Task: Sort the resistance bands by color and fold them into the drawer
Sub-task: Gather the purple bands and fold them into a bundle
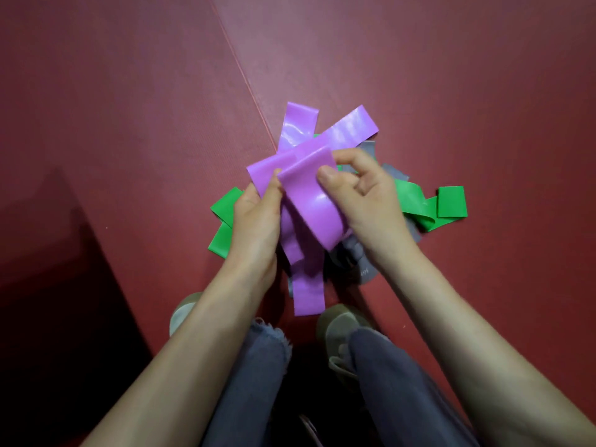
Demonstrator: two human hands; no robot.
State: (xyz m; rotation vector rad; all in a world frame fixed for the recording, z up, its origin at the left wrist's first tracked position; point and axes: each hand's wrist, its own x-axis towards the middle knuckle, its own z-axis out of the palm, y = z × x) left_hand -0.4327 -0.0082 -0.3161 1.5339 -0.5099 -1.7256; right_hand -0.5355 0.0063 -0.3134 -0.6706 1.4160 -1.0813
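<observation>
Several purple resistance bands point(309, 195) are bunched between my two hands above a mixed pile on the red floor. My left hand point(254, 217) grips the bunch from the left, thumb on top. My right hand point(358, 191) pinches the folded top purple band with thumb and fingers. Two purple band ends point(348, 127) stick out away from me, and one end hangs toward my feet. Green bands point(419, 204) lie on the floor to the right, and more green bands point(222, 221) to the left. Grey bands point(361, 259) lie under my hands. No drawer is in view.
The red floor mat point(129, 124) has a seam point(245, 79) running diagonally up-left from the pile. A dark shadowed area point(48, 285) fills the lower left. My shoes point(342, 327) and trouser legs sit just below the pile.
</observation>
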